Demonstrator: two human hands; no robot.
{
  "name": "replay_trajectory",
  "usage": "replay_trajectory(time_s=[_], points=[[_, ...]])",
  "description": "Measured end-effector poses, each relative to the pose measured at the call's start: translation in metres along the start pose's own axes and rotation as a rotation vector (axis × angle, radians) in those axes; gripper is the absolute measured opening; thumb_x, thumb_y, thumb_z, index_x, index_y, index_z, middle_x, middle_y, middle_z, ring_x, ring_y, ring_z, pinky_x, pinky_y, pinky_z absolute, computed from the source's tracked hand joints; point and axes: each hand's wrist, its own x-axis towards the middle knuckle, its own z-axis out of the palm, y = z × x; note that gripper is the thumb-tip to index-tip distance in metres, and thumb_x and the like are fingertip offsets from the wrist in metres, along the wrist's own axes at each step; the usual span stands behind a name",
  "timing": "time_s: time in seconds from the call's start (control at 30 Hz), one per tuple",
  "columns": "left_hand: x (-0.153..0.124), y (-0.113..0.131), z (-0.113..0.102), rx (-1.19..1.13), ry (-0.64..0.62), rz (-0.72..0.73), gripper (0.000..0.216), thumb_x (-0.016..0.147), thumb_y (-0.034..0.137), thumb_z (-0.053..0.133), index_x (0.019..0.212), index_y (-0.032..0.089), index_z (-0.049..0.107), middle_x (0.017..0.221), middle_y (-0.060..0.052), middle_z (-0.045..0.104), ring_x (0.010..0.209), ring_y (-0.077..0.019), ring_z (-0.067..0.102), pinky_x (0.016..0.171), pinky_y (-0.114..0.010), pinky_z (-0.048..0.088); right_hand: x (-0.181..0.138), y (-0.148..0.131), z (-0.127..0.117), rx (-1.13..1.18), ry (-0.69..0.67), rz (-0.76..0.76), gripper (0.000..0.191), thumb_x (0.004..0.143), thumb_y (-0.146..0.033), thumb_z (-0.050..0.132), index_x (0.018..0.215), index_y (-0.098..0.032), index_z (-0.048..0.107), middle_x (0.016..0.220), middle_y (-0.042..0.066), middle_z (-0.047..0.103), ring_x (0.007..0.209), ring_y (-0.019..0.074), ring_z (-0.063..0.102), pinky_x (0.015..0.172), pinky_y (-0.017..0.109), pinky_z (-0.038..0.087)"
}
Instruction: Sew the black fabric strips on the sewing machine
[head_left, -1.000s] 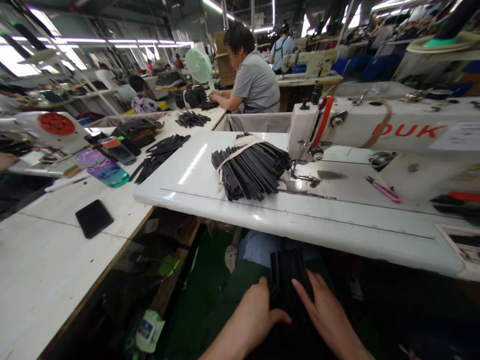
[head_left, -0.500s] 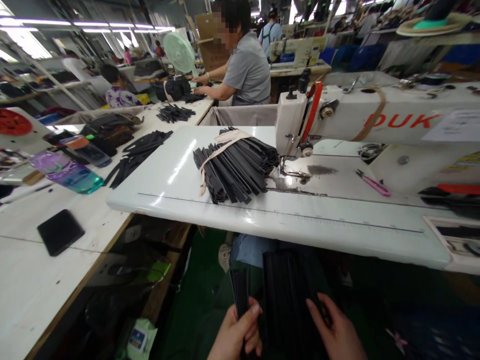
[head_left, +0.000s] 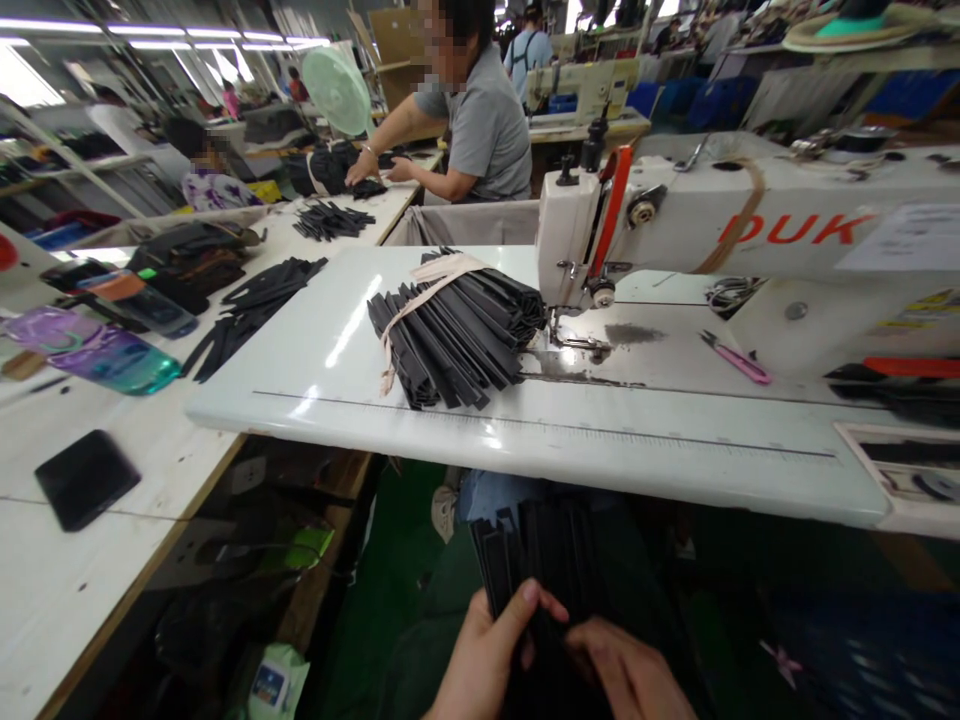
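Note:
Low in front of my lap, my left hand (head_left: 491, 640) is closed around a small stack of black fabric strips (head_left: 495, 552), their ends fanning up past the thumb. Close beside it, my right hand (head_left: 626, 665) has its fingers curled in on more black strips (head_left: 559, 550) lying over my lap. Dark cloth hides some of its fingertips. On the sewing machine table above lies a thick bundle of black strips (head_left: 457, 325), tied with a pale cloth band (head_left: 435, 285).
A white sewing machine (head_left: 675, 215) stands right of the bundle, with pink thread snips (head_left: 735, 358) on its bed. On the left table are a phone (head_left: 88, 478), a purple-teal bottle (head_left: 97, 350) and loose black strips (head_left: 255, 305). A co-worker (head_left: 480, 130) handles dark pieces beyond.
My hands have come together; the left now holds a thicker stack of strips, and the right has moved left toward it. The view has shifted slightly right. The co-worker's arm has reached left.

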Motion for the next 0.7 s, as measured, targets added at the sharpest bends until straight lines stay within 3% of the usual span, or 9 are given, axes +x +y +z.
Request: replay_trajectory(time_s=[0.07,0.13,0.23,0.37,0.53,0.7], points=[[0.001,0.003,-0.002,0.002,0.113,-0.022,0.052,0.073,0.065,0.068,0.077,0.012,0.071,0.071,-0.004,0.068,0.057,-0.0099,0.046,0.057,-0.023,0.035,0.008,0.012,-0.006,-0.138,0.203,0.057,0.039,0.093,-0.056,0.040,0.093,-0.025,0.065,0.079,0.003,0.067,0.066,0.0184,0.065,0.064,0.027,0.050],[0.002,0.005,-0.004,-0.015,0.144,-0.044,0.052,0.069,0.064,0.071,0.079,0.013,0.071,0.072,-0.004,0.070,0.060,-0.0119,0.049,0.059,-0.023,0.037,0.015,0.024,-0.008,-0.266,0.318,0.117,0.039,0.083,-0.060,0.053,0.091,-0.024,0.062,0.074,0.002,0.064,0.057,0.0183,0.061,0.055,0.029,0.048],[0.004,0.005,-0.005,-0.029,0.106,-0.055,0.053,0.067,0.062,0.074,0.087,0.013,0.072,0.071,-0.005,0.072,0.063,-0.0144,0.053,0.061,-0.024,0.039,0.023,0.031,-0.003,-0.336,0.295,0.147,0.035,0.078,-0.059,0.058,0.086,-0.025,0.059,0.069,0.000,0.063,0.053,0.0182,0.060,0.051,0.029,0.046],[0.004,0.004,-0.004,-0.052,0.065,-0.042,0.056,0.067,0.059,0.076,0.098,0.013,0.072,0.077,-0.007,0.075,0.069,-0.0164,0.057,0.064,-0.025,0.039,0.028,0.024,0.004,-0.291,0.267,0.142,0.036,0.079,-0.055,0.054,0.095,-0.024,0.063,0.074,0.004,0.068,0.060,0.0218,0.065,0.056,0.031,0.049],[0.005,0.002,-0.007,-0.120,0.060,-0.087,0.058,0.067,0.056,0.078,0.104,0.011,0.071,0.082,-0.010,0.076,0.066,-0.0150,0.057,0.061,-0.025,0.037,0.026,0.023,-0.006,-0.252,0.215,0.213,0.040,0.085,-0.058,0.043,0.078,-0.024,0.064,0.062,0.005,0.066,0.054,0.0233,0.063,0.054,0.032,0.048],[0.005,0.003,-0.009,-0.173,-0.013,-0.089,0.053,0.069,0.053,0.078,0.101,0.010,0.070,0.090,-0.014,0.075,0.080,-0.0199,0.065,0.066,-0.025,0.042,0.016,0.029,-0.011,-0.123,0.273,0.173,0.045,0.086,-0.063,0.046,0.088,-0.024,0.070,0.094,0.010,0.074,0.087,0.0284,0.070,0.073,0.031,0.053]])
